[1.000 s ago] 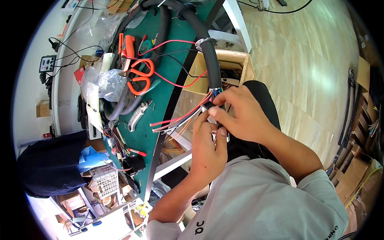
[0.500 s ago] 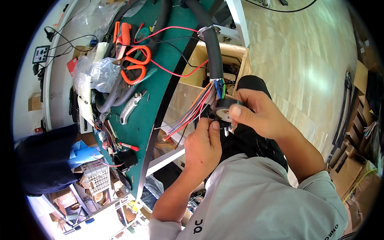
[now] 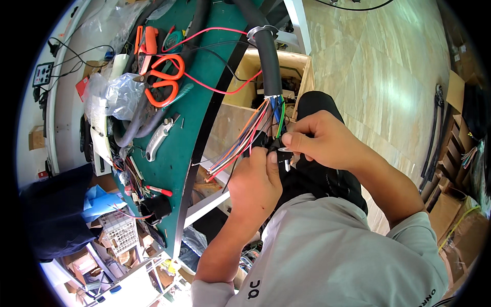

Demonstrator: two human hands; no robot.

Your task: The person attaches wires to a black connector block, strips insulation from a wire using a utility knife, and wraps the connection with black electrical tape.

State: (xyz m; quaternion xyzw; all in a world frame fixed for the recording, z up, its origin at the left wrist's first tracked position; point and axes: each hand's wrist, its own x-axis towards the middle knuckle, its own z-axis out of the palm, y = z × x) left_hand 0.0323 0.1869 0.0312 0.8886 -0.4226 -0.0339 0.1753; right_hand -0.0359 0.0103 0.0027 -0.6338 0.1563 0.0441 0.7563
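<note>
A thick black-sleeved cable (image 3: 269, 66) hangs over the table edge, and from its end fans a bundle of coloured wires (image 3: 240, 146). Blue and green-yellow wires (image 3: 279, 112) run down toward my hands. My left hand (image 3: 255, 176) is closed, thumb and fingers pinching a dark part at the wires that my fingers mostly hide. My right hand (image 3: 319, 140) pinches a roll of black tape (image 3: 285, 150), tilted nearly edge-on right beside the left thumb. Just below the roll, a small metal pin (image 3: 287, 166) sticks out.
On the green table (image 3: 174, 146) to the left lie orange-handled scissors (image 3: 164, 82), a utility knife (image 3: 158, 139) and plastic bags (image 3: 123, 94). A wooden box (image 3: 302, 77) stands beyond my hands. Cardboard (image 3: 447, 210) is stacked at the right.
The tape roll has turned from showing its pale side to nearly edge-on, and my right hand has shifted slightly with it. My left hand keeps its pinch. The whole view has shifted slightly.
</note>
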